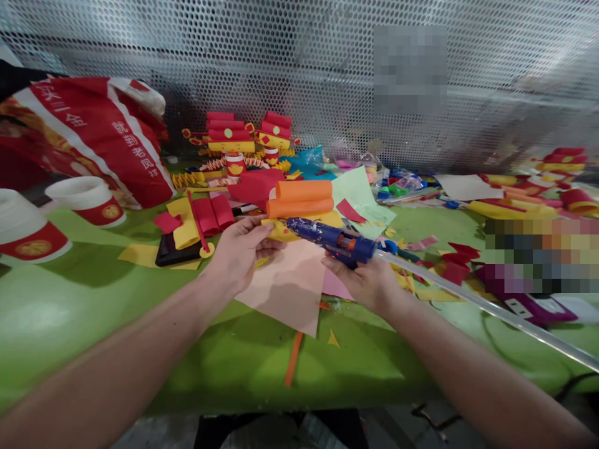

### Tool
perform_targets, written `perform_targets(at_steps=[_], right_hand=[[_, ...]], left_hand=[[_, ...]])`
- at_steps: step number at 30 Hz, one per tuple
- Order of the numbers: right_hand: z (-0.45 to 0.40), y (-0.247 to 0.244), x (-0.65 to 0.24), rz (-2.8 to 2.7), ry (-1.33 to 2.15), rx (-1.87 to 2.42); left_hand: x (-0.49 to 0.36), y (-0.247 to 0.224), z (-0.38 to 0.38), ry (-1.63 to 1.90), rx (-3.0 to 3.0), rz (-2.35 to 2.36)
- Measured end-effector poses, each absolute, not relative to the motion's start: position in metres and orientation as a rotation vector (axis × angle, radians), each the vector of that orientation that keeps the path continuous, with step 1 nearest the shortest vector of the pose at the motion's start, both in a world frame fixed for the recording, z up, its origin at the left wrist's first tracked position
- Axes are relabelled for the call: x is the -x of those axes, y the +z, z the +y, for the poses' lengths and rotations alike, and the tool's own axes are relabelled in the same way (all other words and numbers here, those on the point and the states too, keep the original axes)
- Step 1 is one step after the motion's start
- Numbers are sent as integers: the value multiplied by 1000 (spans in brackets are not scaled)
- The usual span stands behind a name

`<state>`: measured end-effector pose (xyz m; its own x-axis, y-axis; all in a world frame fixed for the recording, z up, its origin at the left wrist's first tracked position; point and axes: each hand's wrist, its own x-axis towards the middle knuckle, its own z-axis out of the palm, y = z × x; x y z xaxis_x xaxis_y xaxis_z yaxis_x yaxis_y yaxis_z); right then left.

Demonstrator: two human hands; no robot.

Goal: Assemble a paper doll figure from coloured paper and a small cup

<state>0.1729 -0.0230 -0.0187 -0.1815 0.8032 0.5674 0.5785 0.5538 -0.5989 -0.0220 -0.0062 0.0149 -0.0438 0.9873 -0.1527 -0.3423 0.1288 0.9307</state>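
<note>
A blue glue gun (322,237) lies in my right hand (369,280), whose fingers are wrapped round it; a long clear glue stick (468,299) runs out of its back end. The gun's tip points left at a yellow paper piece (283,231). That piece is pinched at its left side by my left hand (243,249). Two orange paper rolls (302,198) stand just behind the yellow piece. Under both hands lies a pale pink sheet (290,287). The gun hides part of the yellow piece.
White cups (88,199) and a red bag (116,137) are on the left. Two paper figures (229,140) stand at the back. Scraps, a light green sheet (362,199) and a purple packet (538,305) lie to the right on the green table (196,355). Behind is a perforated metal screen (304,75).
</note>
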Motion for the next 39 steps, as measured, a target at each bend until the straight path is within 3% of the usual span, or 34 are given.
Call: perform_targets(at_steps=[17, 39], right_hand=[[-23, -18, -173, -1938, 105, 1085], [-23, -17, -175, -1900, 175, 1144]], left_hand=[[23, 15, -6, 1290, -858, 1021], [24, 17, -6, 1327, -833, 1038]])
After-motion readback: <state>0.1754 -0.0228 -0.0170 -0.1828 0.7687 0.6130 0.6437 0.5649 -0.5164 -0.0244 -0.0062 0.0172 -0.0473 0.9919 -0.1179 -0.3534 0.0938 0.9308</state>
